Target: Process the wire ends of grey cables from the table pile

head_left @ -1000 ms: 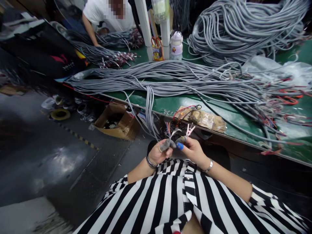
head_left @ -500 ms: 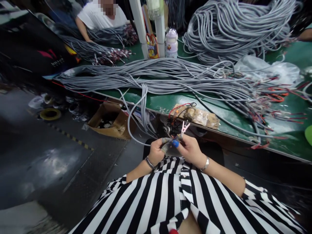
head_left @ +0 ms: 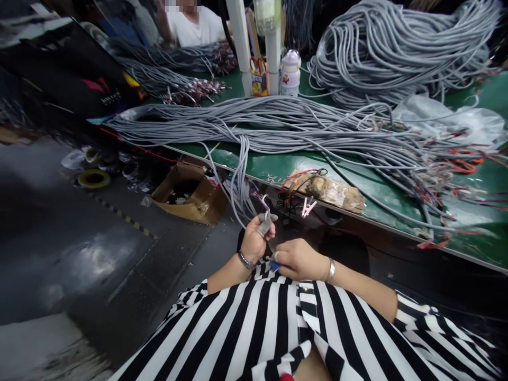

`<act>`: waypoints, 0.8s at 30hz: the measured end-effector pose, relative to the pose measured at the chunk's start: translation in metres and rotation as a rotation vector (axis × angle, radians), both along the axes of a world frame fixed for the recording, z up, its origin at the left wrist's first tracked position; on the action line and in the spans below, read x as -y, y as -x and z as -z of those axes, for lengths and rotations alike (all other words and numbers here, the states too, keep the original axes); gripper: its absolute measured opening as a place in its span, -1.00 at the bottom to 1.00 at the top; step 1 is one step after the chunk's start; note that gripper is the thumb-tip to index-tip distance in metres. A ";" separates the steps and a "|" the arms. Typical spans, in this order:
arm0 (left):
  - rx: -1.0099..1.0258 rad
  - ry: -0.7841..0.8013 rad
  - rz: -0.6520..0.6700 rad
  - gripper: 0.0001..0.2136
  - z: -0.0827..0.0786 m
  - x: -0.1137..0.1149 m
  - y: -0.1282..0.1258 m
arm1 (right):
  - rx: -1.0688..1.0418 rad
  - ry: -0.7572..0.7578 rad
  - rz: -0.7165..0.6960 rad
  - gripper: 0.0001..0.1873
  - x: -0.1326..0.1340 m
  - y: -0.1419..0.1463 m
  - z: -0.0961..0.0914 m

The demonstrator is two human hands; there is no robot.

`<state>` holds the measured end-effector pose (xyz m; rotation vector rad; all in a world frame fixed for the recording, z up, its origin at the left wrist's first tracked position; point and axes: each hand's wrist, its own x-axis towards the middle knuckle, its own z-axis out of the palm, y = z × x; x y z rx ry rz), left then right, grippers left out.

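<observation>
My left hand [head_left: 254,241], with grey coverings on its fingers, is closed around the end of a grey cable. Thin coloured wires [head_left: 262,200] fan out above its fingertips. Lower and to the right, my right hand [head_left: 299,259] is curled in front of my striped shirt, with a blue wrap [head_left: 274,266] on its thumb. Its fingertips are turned away, so what they hold, if anything, is hidden. A pink clothespin [head_left: 307,207] stands at the table edge above the right hand. Several grey cables [head_left: 243,159] hang over the edge near my left hand.
A long bundle of grey cables [head_left: 278,138] lies along the green table [head_left: 262,163]; a large coil [head_left: 397,50] is behind it. A taped wooden block [head_left: 341,197] sits at the edge. A cardboard box [head_left: 202,203] is below. Across the table is a person in a white shirt [head_left: 198,27].
My hands were together by the clothespin; now they are apart. The left has risen with the wire ends showing, and the right has dropped towards my lap. The view has shifted slightly.
</observation>
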<state>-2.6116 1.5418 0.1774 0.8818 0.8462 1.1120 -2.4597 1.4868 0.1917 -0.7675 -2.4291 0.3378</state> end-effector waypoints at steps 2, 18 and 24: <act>0.073 -0.034 0.028 -0.68 0.001 -0.003 0.005 | -0.131 0.182 0.096 -0.71 -0.001 -0.008 0.001; 0.204 -0.010 0.190 -0.68 0.017 0.004 0.012 | -0.213 0.316 0.556 -0.57 -0.007 -0.014 -0.010; 0.418 0.245 0.242 -0.78 0.006 0.000 0.015 | -0.164 0.301 0.554 -0.64 -0.017 -0.007 -0.010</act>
